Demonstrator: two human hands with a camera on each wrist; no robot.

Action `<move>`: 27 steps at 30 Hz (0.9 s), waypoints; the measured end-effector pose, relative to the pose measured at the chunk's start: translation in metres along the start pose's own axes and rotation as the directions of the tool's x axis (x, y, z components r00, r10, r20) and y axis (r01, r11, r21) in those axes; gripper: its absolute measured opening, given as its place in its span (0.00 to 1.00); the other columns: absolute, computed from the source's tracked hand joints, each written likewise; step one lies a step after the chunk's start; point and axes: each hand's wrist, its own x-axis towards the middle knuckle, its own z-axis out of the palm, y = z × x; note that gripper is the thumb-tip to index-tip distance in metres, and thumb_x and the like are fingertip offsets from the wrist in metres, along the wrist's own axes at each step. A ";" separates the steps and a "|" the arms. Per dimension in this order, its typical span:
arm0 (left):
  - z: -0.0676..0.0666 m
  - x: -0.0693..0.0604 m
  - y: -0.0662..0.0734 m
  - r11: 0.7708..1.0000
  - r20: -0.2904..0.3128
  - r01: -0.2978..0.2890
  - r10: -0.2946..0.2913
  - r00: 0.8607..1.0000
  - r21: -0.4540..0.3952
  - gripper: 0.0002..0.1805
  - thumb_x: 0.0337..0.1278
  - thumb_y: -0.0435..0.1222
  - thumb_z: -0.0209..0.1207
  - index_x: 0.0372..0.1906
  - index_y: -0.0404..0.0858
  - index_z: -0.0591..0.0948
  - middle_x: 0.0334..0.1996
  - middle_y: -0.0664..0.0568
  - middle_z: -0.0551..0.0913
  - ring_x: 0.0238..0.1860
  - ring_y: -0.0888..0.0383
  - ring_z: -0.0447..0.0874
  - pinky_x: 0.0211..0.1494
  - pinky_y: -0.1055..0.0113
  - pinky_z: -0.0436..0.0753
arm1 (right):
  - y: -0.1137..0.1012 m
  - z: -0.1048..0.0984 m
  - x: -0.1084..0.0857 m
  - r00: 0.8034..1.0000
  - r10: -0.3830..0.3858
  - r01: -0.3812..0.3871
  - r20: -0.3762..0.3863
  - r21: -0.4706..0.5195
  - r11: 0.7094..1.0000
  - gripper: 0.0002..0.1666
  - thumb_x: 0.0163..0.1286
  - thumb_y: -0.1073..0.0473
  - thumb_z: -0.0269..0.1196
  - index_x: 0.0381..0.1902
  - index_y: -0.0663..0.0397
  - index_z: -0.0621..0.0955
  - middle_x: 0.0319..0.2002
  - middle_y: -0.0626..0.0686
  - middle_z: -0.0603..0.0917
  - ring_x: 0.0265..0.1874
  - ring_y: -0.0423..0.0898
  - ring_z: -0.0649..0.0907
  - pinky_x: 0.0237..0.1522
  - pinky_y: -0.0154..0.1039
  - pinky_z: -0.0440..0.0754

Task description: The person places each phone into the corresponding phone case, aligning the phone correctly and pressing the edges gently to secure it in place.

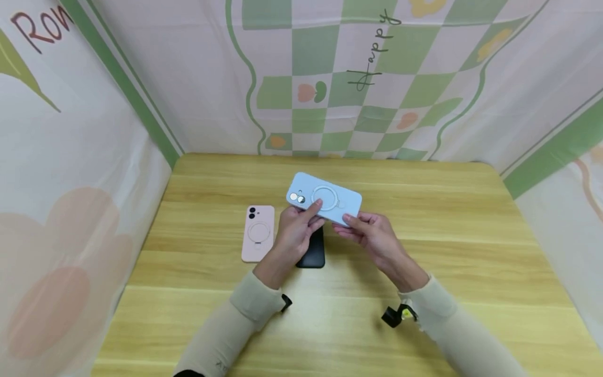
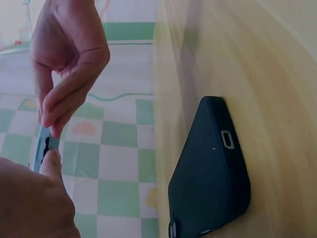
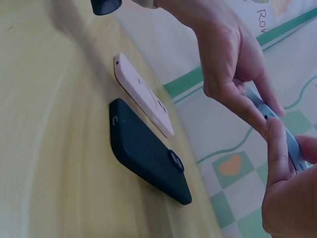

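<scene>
Both hands hold a light blue phone case [image 1: 346,201] above the table, its back with a pale ring and two round camera openings facing up. I cannot tell whether a phone is inside. My left hand [image 1: 293,233] grips its lower edge near the camera end, thumb over the ring. At the opposite end my right hand [image 1: 377,235] pinches the lower corner, thumb on the back and fingers beneath. Partly behind the left hand, a black phone case [image 1: 313,254] lies on the table. A pink phone case [image 1: 258,246] with a ring lies left of it.
The wooden table [image 1: 447,220] meets a patterned cloth [image 1: 311,50] at its far edge. More cloth hangs at the left and right. A small black device [image 1: 392,317] sits at the right cuff, and another [image 1: 286,302] at the left cuff.
</scene>
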 end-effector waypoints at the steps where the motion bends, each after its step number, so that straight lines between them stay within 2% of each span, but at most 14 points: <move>1: 0.000 0.000 0.000 1.000 -0.003 -0.003 0.003 1.000 0.013 0.22 0.75 0.28 0.61 0.69 0.28 0.75 0.60 0.33 0.84 0.62 0.44 0.85 0.63 0.56 0.86 | 0.001 0.001 0.000 1.000 0.000 0.000 -0.003 0.003 1.000 0.10 0.81 0.66 0.60 0.44 0.58 0.88 0.38 0.57 0.93 0.40 0.46 0.93 0.53 0.41 0.90; 5: -0.002 0.001 0.002 0.998 -0.011 0.000 0.001 1.000 0.061 0.22 0.75 0.28 0.61 0.68 0.27 0.76 0.59 0.32 0.85 0.61 0.43 0.86 0.60 0.58 0.88 | 0.004 0.004 -0.002 1.000 0.001 -0.001 0.000 -0.011 1.000 0.09 0.81 0.65 0.61 0.47 0.59 0.88 0.39 0.57 0.93 0.40 0.46 0.93 0.54 0.43 0.90; 10: -0.008 0.004 0.008 0.991 0.039 0.026 -0.032 0.999 0.133 0.21 0.76 0.27 0.59 0.68 0.27 0.76 0.59 0.31 0.85 0.60 0.42 0.86 0.59 0.57 0.88 | 0.001 0.002 -0.004 1.000 -0.004 0.004 -0.003 -0.134 0.991 0.13 0.80 0.64 0.62 0.56 0.69 0.82 0.41 0.53 0.93 0.43 0.46 0.92 0.55 0.45 0.90; 14: -0.013 0.005 0.013 0.973 0.086 0.052 -0.073 0.994 0.226 0.20 0.76 0.27 0.60 0.67 0.27 0.76 0.57 0.31 0.85 0.57 0.43 0.89 0.56 0.57 0.90 | -0.009 -0.003 0.000 0.998 -0.035 0.020 -0.043 -0.292 0.956 0.21 0.79 0.62 0.64 0.61 0.74 0.78 0.42 0.47 0.92 0.43 0.42 0.90 0.51 0.42 0.91; 17: -0.017 0.005 0.017 0.950 0.124 0.077 -0.120 0.985 0.303 0.19 0.75 0.27 0.61 0.66 0.28 0.77 0.55 0.33 0.87 0.53 0.45 0.91 0.54 0.58 0.91 | -0.021 -0.008 0.004 0.998 -0.048 0.027 -0.039 -0.421 0.907 0.24 0.79 0.59 0.65 0.63 0.73 0.79 0.44 0.47 0.92 0.42 0.41 0.90 0.47 0.38 0.92; 21: -0.020 0.004 0.020 0.902 0.193 0.106 -0.202 0.960 0.419 0.18 0.75 0.28 0.61 0.64 0.28 0.78 0.52 0.36 0.88 0.47 0.51 0.92 0.52 0.59 0.92 | -0.034 -0.012 0.009 0.999 -0.032 0.031 0.008 -0.525 0.851 0.25 0.79 0.56 0.66 0.64 0.69 0.81 0.51 0.53 0.90 0.45 0.42 0.89 0.48 0.37 0.91; 24: -0.021 0.004 0.019 0.854 0.259 0.113 -0.276 0.926 0.508 0.17 0.76 0.28 0.61 0.63 0.26 0.79 0.52 0.36 0.89 0.44 0.53 0.92 0.51 0.60 0.92 | -0.039 -0.013 0.011 0.999 -0.012 0.029 0.035 -0.539 0.842 0.24 0.79 0.57 0.66 0.63 0.71 0.81 0.52 0.57 0.89 0.47 0.43 0.90 0.50 0.38 0.91; 27: -0.021 0.006 0.017 0.810 0.305 0.109 -0.337 0.891 0.576 0.17 0.75 0.28 0.61 0.63 0.27 0.79 0.52 0.36 0.89 0.44 0.53 0.93 0.53 0.57 0.92 | -0.040 -0.015 0.011 0.999 0.015 0.016 0.050 -0.559 0.829 0.22 0.77 0.60 0.67 0.61 0.73 0.82 0.49 0.58 0.91 0.44 0.44 0.90 0.49 0.39 0.92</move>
